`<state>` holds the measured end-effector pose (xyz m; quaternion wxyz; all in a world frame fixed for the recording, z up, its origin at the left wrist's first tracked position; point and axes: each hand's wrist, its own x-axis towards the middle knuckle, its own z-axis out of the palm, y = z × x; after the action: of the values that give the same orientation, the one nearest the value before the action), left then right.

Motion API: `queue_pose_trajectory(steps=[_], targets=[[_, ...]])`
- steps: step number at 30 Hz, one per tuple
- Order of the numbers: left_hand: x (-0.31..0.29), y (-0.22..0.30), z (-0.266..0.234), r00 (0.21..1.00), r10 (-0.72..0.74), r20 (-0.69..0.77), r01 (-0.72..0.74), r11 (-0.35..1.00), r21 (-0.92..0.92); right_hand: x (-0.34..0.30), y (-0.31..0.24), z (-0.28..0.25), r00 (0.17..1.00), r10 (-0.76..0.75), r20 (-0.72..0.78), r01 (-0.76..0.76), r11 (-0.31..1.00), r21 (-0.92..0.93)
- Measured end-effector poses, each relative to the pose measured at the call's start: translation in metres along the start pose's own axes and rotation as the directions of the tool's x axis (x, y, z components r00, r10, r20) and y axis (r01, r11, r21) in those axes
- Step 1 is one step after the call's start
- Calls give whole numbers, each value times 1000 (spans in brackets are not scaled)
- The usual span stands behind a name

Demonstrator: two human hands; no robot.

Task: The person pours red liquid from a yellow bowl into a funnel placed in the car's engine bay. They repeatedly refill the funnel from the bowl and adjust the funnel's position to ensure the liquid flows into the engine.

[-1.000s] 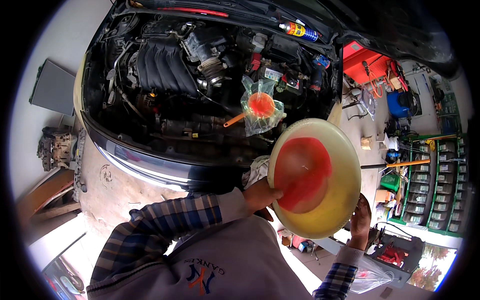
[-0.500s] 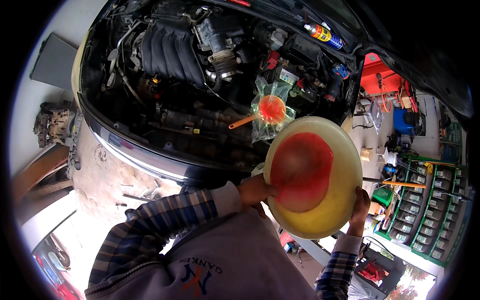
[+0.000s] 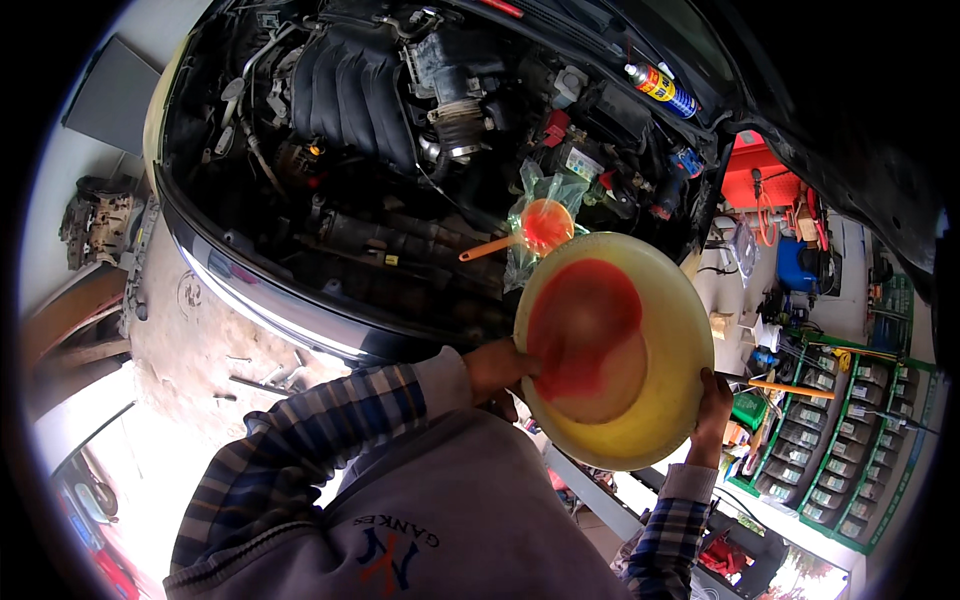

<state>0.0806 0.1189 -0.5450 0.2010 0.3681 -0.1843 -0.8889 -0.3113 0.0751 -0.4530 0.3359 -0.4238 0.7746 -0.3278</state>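
Standing over an open engine bay (image 3: 400,170), a person in a plaid-sleeved vest tips a wide yellow basin (image 3: 655,400) of red fluid at the bay's front right edge. Both hands are clamped on the basin's rim, left hand (image 3: 497,368) near side, right hand (image 3: 712,415) far side. Beyond the upper rim an orange funnel (image 3: 540,228) sits in clear plastic. A spray can (image 3: 660,88) lies at the bay's rear right corner.

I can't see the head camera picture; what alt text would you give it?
A person in a plaid shirt holds a yellow basin of red liquid with the left hand and right hand on its rim, tipped toward an orange funnel wrapped in clear plastic in a car's open engine bay. Green parts drawers stand to the right.
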Motion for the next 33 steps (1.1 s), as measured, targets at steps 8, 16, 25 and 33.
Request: queue_pose_trajectory(steps=[8, 16, 25, 33], targets=[[21, -12, -15, 999, 8, 46, -8, 1000, 0, 8, -2, -4, 988, -146, 46, 151, 978, -140], [31, -10, -21, 996, 36, 86, -27, 995, -98, 30, 0, -13, 999, -22, 29, 25, 994, -109], [37, -10, -29, 996, 13, 91, -5, 996, -92, 32, -14, -2, 996, -92, 16, 93, 980, -175], [44, -8, -33, 995, -5, 96, 17, 992, -126, 40, -19, -4, 999, -47, 8, 47, 970, -239]])
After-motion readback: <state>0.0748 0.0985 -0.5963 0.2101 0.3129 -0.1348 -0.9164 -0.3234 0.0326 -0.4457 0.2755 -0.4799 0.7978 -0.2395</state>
